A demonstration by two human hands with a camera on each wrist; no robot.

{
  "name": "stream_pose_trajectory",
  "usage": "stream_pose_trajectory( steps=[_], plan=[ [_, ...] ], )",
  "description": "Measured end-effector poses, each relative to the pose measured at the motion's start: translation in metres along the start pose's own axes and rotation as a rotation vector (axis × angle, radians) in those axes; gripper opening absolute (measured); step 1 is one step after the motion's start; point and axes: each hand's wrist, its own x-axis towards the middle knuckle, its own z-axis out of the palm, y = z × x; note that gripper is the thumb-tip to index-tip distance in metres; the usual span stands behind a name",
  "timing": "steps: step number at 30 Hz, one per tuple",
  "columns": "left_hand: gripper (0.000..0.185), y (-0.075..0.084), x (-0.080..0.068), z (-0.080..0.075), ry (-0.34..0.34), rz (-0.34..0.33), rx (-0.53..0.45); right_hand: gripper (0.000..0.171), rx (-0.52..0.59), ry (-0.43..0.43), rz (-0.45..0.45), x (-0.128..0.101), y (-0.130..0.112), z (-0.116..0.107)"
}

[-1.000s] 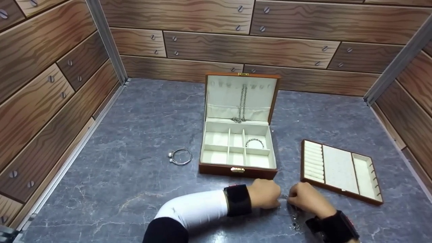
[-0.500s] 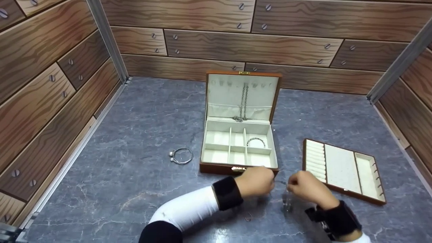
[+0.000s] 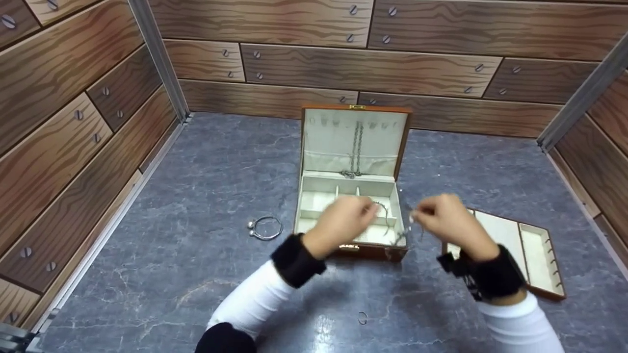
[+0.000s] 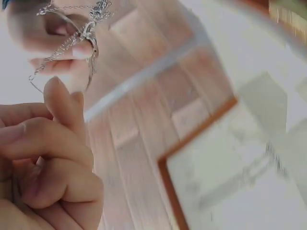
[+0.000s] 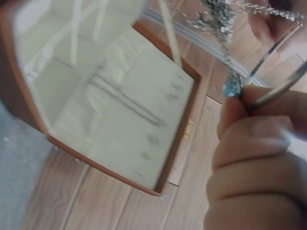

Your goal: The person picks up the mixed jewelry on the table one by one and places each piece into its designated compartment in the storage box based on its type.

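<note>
Right wrist view: right hand (image 5: pixel 256 158) pinches a bangle (image 5: pixel 280 90) slanting up rightward, grip of left hand (image 3: pixel 343 219) unclear

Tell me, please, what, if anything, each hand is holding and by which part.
The right hand pinches a silver hoop by its curved band, beside a blue stone. Whether the left hand grips anything cannot be told.

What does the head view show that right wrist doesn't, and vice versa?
Only the head view: the round bangle and the small loop on the table, and the separate tray.
Only the right wrist view: the blue stone at the right hand.
Both: the right hand, the open jewelry box and the necklace hanging in its lid.
</note>
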Motion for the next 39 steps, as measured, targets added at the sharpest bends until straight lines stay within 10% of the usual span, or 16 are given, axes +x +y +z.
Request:
stream_pose_trajectory(
  steps=[7, 13, 21, 28, 39],
  plan=[
    [0.019, -0.071, -0.024, -0.019, 0.286, -0.172, 0.22, 0.013, -0.009, 0.093, -0.035, 0.021, -0.005, -0.013],
    [0.025, -0.108, -0.043, -0.006, 0.22, -0.317, 0.413, 0.014, -0.01, 0.099, -0.009, 0.033, -0.004, -0.013],
    [0.025, -0.115, -0.044, -0.002, 0.197, -0.35, 0.343, 0.015, 0.035, 0.142, 0.016, 0.045, -0.01, -0.019],
    [0.028, -0.118, -0.043, -0.002, 0.168, -0.355, 0.33, 0.017, -0.007, 0.001, 0.075, 0.055, 0.021, 0.016],
    [0.029, -0.118, -0.043, -0.003, 0.15, -0.352, 0.303, 0.019, -0.327, -0.121, 0.13, 0.063, 0.04, 0.071]
  ],
)
